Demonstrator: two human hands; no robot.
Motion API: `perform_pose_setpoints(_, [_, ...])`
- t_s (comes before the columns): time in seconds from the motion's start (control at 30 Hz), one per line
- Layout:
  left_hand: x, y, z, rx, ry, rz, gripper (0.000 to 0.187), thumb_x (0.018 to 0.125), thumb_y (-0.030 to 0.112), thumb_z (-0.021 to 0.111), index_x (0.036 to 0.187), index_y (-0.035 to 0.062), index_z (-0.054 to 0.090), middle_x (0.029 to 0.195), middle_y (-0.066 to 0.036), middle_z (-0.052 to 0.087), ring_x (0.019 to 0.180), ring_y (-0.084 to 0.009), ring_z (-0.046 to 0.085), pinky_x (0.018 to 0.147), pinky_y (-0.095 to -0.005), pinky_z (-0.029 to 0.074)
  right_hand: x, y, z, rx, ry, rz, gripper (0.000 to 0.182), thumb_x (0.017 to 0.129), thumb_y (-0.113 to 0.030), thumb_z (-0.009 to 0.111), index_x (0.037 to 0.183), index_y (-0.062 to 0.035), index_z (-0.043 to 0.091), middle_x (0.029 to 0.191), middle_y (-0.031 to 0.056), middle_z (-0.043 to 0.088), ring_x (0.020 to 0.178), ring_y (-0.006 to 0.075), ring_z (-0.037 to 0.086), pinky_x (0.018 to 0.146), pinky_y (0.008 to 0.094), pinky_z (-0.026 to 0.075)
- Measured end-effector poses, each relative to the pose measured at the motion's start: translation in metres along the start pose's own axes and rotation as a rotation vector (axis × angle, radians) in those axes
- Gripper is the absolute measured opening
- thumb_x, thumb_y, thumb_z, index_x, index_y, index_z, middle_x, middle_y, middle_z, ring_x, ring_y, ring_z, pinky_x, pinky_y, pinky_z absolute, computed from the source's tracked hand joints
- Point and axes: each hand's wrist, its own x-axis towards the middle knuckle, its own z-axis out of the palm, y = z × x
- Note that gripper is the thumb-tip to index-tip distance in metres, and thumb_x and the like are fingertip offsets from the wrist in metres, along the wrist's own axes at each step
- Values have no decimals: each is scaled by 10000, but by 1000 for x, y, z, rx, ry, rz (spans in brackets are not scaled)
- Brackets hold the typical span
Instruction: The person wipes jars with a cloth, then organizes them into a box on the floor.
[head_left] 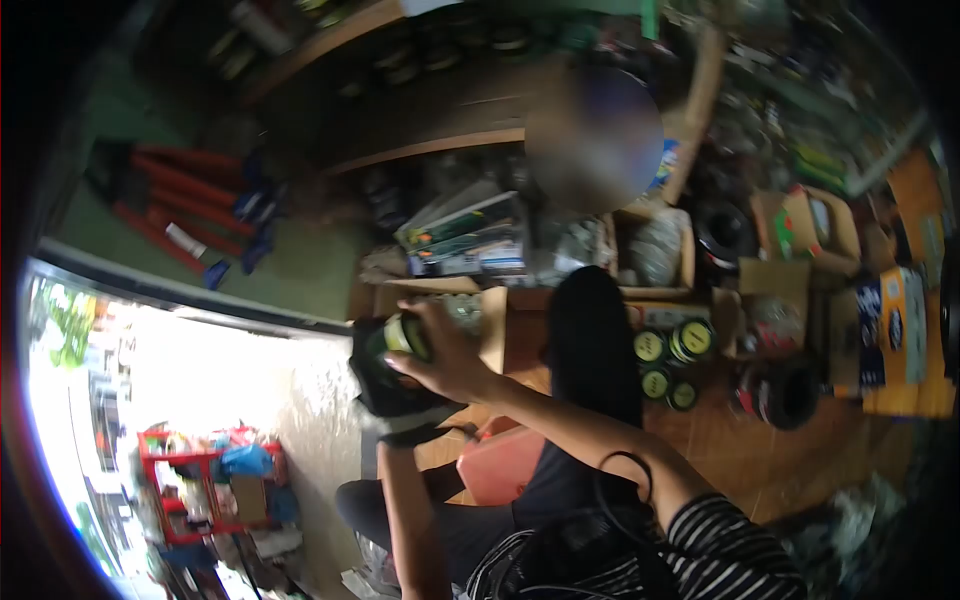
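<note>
My left hand (pixel 405 400) wears a dark glove with a grey cuff. It is closed around a round black item with a yellow-green label (pixel 408 338), whose exact kind I cannot make out. From the other side, my bare right hand (pixel 447 350) grips the same item, thumb and fingers against its labelled part. The gloved fingers are partly hidden and smeared. Just beyond both hands stands an open cardboard box (pixel 493 325) with clear plastic inside. On the floor to the right, several round items with similar yellow-green labels (pixel 690 340) are grouped together.
Dark-trousered legs (pixel 595 360) frame a pinkish-red plastic object (pixel 500 465). Black coils (pixel 778 393), a blue-and-yellow carton (pixel 890 325) and a box of clear bags (pixel 658 245) crowd the right. Orange-handled tools (pixel 190 200) hang at left; a red rack (pixel 205 480) stands outside.
</note>
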Motion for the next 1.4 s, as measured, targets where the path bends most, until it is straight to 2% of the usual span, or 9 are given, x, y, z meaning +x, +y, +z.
perform_pose_setpoints(0.23, [-22,-21,-41,474,-261,-118,577,1006,273,562,1515,77,373,1461,-75,495,1375,-222,471,1138,-382,384,2,-32,3,61,-164,-202,796,813,-306,805,1442,-1,423,1305,193,430,1256,324,458,1086,427,369])
perform_pose_setpoints(0.3, [-32,24,-15,-213,87,-291,522,997,185,581,1475,43,426,1345,-127,585,1243,-232,597,1027,-367,501,8,-13,17,157,-100,-27,751,842,-275,791,1448,-23,425,1307,169,453,1269,285,472,1070,416,390])
perform_pose_setpoints(0.33, [-28,43,2,451,-65,121,442,989,87,556,1418,8,485,1224,-154,632,1071,-237,668,879,-345,571,13,-8,24,336,-10,56,548,881,-241,752,1315,-29,494,1232,159,511,1126,272,535,991,375,431])
perform_pose_setpoints(0.53, [-12,-2,-55,665,-251,-108,413,922,158,677,1294,-3,600,1156,-131,674,1067,-257,663,932,-367,546,18,22,26,1217,-38,704,473,997,-428,584,1333,-97,548,1193,45,625,1124,133,625,954,302,520])
perform_pose_setpoints(0.63, [20,22,-49,880,-565,307,513,876,130,642,1365,-6,566,1402,-239,553,1334,-447,487,1158,-469,353,5,27,28,1258,-30,792,470,1005,-409,578,1341,-82,555,1283,50,629,1152,120,619,975,304,518])
perform_pose_setpoints(0.93, [65,120,37,1032,-715,416,233,893,230,700,829,8,671,926,-177,643,1042,-344,613,906,-468,470,-6,9,27,1022,36,380,511,1101,-405,362,1459,-64,492,1385,96,585,1286,169,568,1127,362,448])
perform_pose_setpoints(1.03, [77,158,28,936,-837,-31,278,925,255,726,842,-3,665,918,-182,635,929,-336,639,808,-450,500,19,14,12,1091,-218,132,557,1087,-447,353,1446,-45,495,1359,117,589,1256,194,592,1109,384,472])
perform_pose_setpoints(1.17, [80,153,7,828,-600,8,243,908,150,750,1045,-40,686,1076,-195,665,980,-318,684,844,-408,535,11,10,3,1696,-254,651,625,1062,-515,354,1455,-49,493,1366,129,594,1237,222,613,1086,386,491])
perform_pose_setpoints(1.4, [-5,85,22,1154,-582,137,671,1048,295,486,1577,-41,245,1663,-293,135,1567,-389,129,1246,-586,46,-8,68,17,1987,-369,207,617,1100,-432,336,1595,-67,289,1615,105,365,1451,228,412,1219,384,316])
